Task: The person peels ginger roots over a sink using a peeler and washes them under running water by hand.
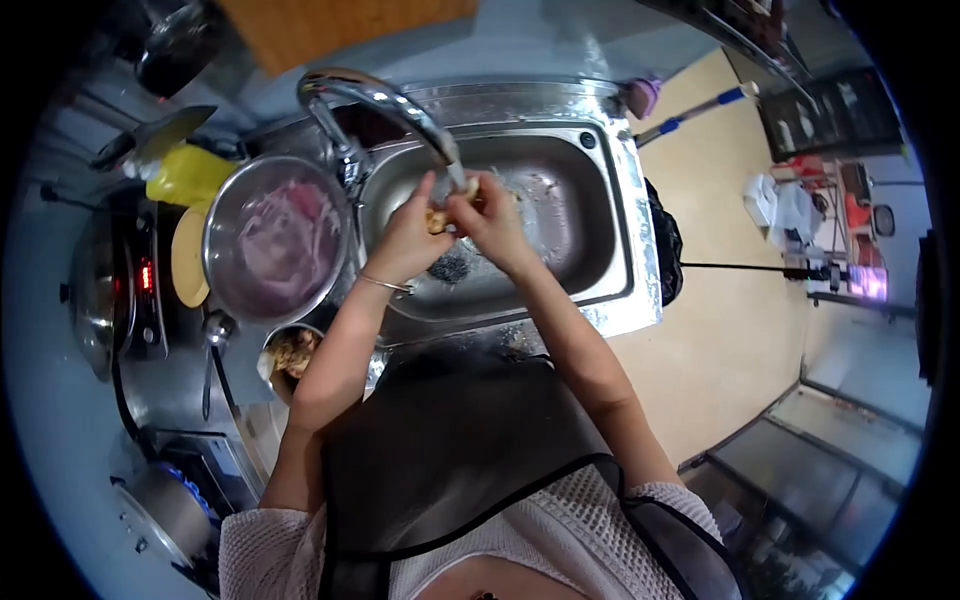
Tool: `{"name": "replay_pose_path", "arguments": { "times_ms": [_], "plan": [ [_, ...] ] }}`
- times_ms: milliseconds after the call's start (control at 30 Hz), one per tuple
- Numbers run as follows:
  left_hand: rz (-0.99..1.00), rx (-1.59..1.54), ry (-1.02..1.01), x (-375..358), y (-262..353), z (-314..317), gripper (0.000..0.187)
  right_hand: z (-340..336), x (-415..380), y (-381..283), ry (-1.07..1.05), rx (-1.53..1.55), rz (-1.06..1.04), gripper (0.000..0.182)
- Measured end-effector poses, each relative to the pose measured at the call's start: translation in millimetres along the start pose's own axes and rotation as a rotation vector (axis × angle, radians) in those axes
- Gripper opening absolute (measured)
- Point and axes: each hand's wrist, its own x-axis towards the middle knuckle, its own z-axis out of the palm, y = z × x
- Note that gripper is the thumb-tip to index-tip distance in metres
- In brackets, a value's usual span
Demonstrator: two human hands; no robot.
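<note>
Both hands are together over the metal sink (585, 230), just below the spout of the curved faucet (385, 95). My left hand (408, 235), with a bracelet at the wrist, is closed around a small yellowish-brown food piece (436, 221). Beside it, my right hand (490, 222) pinches a pale part at the fingertips, under the spout; whether it is the same piece I cannot tell. A dark scrubber-like clump (449, 267) lies in the sink beneath the hands, by the drain area. Small pale scraps are scattered on the basin floor.
Left of the sink are a metal bowl (280, 240) with pinkish contents in liquid and a smaller bowl with brown food pieces (295, 350). Farther left stand a lidded pan (95, 285) and a pot (170, 510) beside a blue flame. A black bag (665, 245) hangs at the sink's right.
</note>
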Motion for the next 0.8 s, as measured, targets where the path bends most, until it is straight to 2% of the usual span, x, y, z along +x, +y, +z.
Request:
{"name": "replay_pose_path", "arguments": {
  "times_ms": [67,100,167,200,267,300,333,400,433,500,567,633,667,733,800],
  "plan": [
    [0.015,-0.103,0.028,5.2,-0.2,2.3,0.073,-7.2,16.4,8.5,-0.011,-0.340,-0.089,0.019],
    [0.008,-0.101,0.039,5.7,4.6,1.0,0.073,-8.6,16.0,4.8,-0.024,-0.335,-0.088,0.019],
    [-0.332,-0.301,-0.145,10.1,8.3,-7.9,0.069,-5.3,15.5,-3.9,0.083,-0.305,-0.008,0.017],
    [-0.337,-0.304,-0.135,11.3,1.5,-9.0,0.069,-4.1,16.1,-6.8,0.071,-0.304,-0.006,0.017],
    [-0.188,-0.123,-0.096,11.6,-14.5,-6.7,0.065,-5.0,16.0,-11.4,0.029,-0.266,0.134,0.016],
    [-0.068,0.241,0.022,4.1,19.2,-12.5,0.061,-8.6,16.1,-12.9,-0.078,-0.220,0.203,0.019],
    [-0.071,0.238,0.026,4.4,20.9,-12.0,0.061,-7.1,14.4,-12.2,-0.083,-0.222,0.205,0.019],
    [0.247,0.473,0.120,4.8,21.5,-10.4,0.060,-5.7,9.1,-10.5,-0.198,-0.060,0.034,0.020],
    [0.245,0.472,0.117,4.5,20.9,-8.4,0.060,-8.6,11.2,-9.5,-0.214,-0.195,0.147,0.026],
    [0.334,0.532,0.132,5.0,20.7,-4.9,0.059,-6.5,10.7,-12.7,-0.194,-0.150,0.161,0.023],
    [0.321,0.537,0.137,4.0,25.3,-5.8,0.058,-7.0,12.0,-11.7,-0.173,-0.103,0.174,0.020],
    [0.305,0.542,0.142,3.9,28.1,-6.8,0.057,-11.6,14.4,-7.6,-0.148,0.154,0.306,0.027],
    [0.302,0.557,0.137,5.9,26.8,-8.6,0.056,-11.1,13.9,-11.4,-0.147,0.156,0.308,0.027],
    [0.300,0.572,0.132,6.9,27.2,-11.3,0.054,-10.0,13.1,-23.2,-0.095,0.386,0.401,0.025],
    [0.255,0.622,0.130,7.0,30.5,-13.5,0.052,-8.7,13.5,-30.6,-0.099,0.417,0.433,0.022]
  ]
}}
